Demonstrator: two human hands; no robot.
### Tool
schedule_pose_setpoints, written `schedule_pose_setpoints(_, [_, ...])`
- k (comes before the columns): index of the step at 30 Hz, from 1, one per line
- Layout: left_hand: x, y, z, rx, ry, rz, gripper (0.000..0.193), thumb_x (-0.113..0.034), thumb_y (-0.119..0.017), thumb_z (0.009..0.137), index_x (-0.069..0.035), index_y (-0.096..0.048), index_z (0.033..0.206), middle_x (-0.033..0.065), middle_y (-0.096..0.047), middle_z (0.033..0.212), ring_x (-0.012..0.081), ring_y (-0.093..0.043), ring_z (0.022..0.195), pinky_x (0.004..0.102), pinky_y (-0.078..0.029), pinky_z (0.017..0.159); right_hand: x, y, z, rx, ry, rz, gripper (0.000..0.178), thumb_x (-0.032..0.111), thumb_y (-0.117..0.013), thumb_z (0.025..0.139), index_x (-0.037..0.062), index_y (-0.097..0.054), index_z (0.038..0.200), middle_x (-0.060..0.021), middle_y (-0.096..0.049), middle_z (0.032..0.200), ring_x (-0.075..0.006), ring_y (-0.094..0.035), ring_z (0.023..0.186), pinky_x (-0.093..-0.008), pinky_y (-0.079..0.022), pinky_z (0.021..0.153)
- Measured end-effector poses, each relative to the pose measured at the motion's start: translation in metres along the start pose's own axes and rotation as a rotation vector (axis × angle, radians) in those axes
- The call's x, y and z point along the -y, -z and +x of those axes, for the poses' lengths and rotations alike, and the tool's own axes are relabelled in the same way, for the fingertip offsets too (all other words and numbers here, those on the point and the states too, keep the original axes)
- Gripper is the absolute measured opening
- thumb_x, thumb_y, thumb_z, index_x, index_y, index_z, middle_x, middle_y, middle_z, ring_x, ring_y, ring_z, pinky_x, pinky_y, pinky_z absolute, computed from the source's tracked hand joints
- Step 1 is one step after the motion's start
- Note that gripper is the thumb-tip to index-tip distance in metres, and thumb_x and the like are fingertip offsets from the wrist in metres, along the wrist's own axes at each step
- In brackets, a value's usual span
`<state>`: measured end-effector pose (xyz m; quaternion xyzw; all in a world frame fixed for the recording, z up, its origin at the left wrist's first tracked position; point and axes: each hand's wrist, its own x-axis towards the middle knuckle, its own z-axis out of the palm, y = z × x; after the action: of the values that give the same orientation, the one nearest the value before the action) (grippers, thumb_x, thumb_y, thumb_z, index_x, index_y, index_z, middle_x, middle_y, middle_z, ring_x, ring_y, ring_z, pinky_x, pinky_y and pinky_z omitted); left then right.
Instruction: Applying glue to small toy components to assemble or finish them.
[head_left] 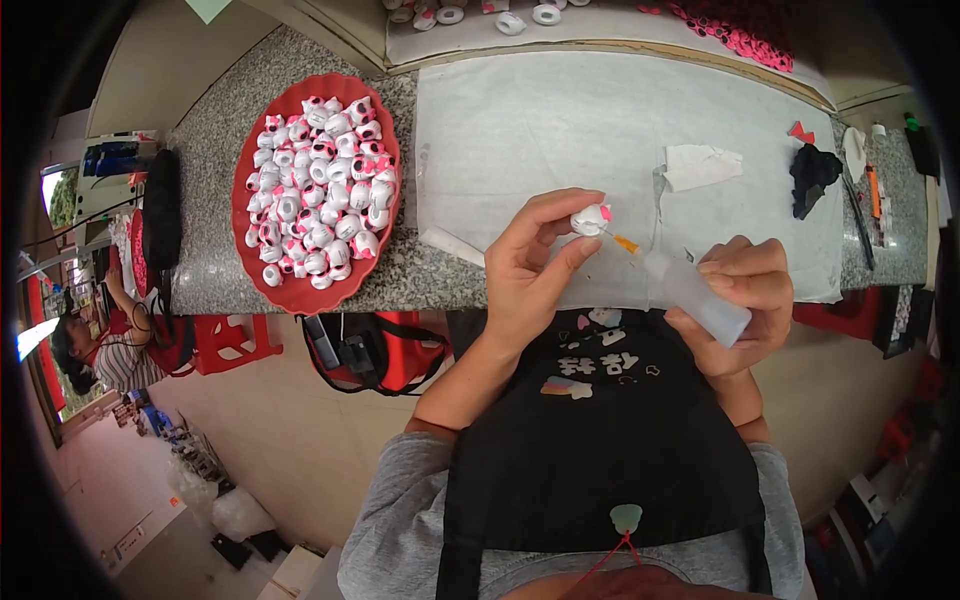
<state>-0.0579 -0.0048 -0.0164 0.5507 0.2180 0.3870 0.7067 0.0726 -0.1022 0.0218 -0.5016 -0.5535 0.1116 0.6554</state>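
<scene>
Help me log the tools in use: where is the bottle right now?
In the head view, the bottle is right of centre, held in the right hand, its orange tip aimed at the white piece in the left hand.

The left hand (530, 272) pinches a small white-and-pink figure (590, 221) between thumb and fingers, while the right hand (752, 292) grips a translucent squeeze bottle (697, 297), its orange-based needle (626, 243) aimed at the figure; contact is too fine to tell. Both are above a white sheet (540, 120), right of a scalloped red tray (320, 299) heaped with similar figures (315, 190).
</scene>
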Motion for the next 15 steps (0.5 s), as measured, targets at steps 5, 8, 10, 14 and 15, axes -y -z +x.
schedule_pose_setpoints(5, [-0.002, 0.013, 0.002, -0.128, 0.037, -0.160, 0.032, 0.009, -0.051, 0.071, 0.004, -0.043, 0.101, 0.0148, -0.049, 0.101, 0.0172, -0.050, 0.090, 0.0257, -0.040, 0.078, -0.013, 0.014, 0.014, 0.031, -0.151, 0.086, 0.035, -0.001, -0.066, 0.057, 0.0038, -0.044, 0.083, -0.0110, -0.046, 0.084, -0.0148, -0.046, 0.068, -0.0246, -0.040, 0.058])
schedule_pose_setpoints(8, [-0.007, 0.022, 0.004, -0.178, 0.003, -0.181, 0.032, 0.009, -0.051, 0.070, 0.004, -0.042, 0.101, 0.0157, -0.049, 0.101, 0.0186, -0.051, 0.090, 0.0280, -0.041, 0.080, -0.034, 0.029, 0.043, 0.139, -0.221, -0.013, 0.027, -0.004, -0.057, 0.063, 0.0032, -0.040, 0.083, -0.0088, -0.045, 0.082, -0.0138, -0.047, 0.070, -0.0241, -0.041, 0.058])
schedule_pose_setpoints(10, [-0.009, 0.023, 0.004, -0.189, -0.023, -0.211, 0.032, 0.008, -0.051, 0.070, 0.003, -0.042, 0.101, 0.0162, -0.049, 0.101, 0.0194, -0.051, 0.091, 0.0293, -0.041, 0.080, -0.049, 0.034, 0.068, 0.261, -0.460, -0.017, 0.021, -0.002, -0.052, 0.068, 0.0026, -0.039, 0.084, -0.0071, -0.044, 0.084, -0.0124, -0.049, 0.072, -0.0230, -0.042, 0.055])
schedule_pose_setpoints(14, [-0.009, 0.016, 0.001, -0.170, -0.031, -0.234, 0.033, 0.008, -0.051, 0.070, 0.003, -0.042, 0.101, 0.0167, -0.049, 0.101, 0.0200, -0.051, 0.091, 0.0303, -0.041, 0.080, -0.120, 0.041, 0.117, 0.179, -0.426, -0.458, 0.023, 0.006, -0.053, 0.070, 0.0034, -0.045, 0.092, -0.0078, -0.049, 0.075, -0.0171, -0.055, 0.071, -0.0260, -0.044, 0.055])
schedule_pose_setpoints(15, [-0.008, 0.014, 0.000, -0.163, -0.018, -0.229, 0.033, 0.008, -0.051, 0.070, 0.003, -0.042, 0.101, 0.0166, -0.049, 0.101, 0.0198, -0.051, 0.091, 0.0301, -0.041, 0.080, -0.133, 0.038, 0.126, 0.145, -0.232, -0.693, 0.023, 0.009, -0.054, 0.070, 0.0027, -0.047, 0.091, -0.0108, -0.052, 0.075, -0.0223, -0.055, 0.068, -0.0295, -0.044, 0.056])
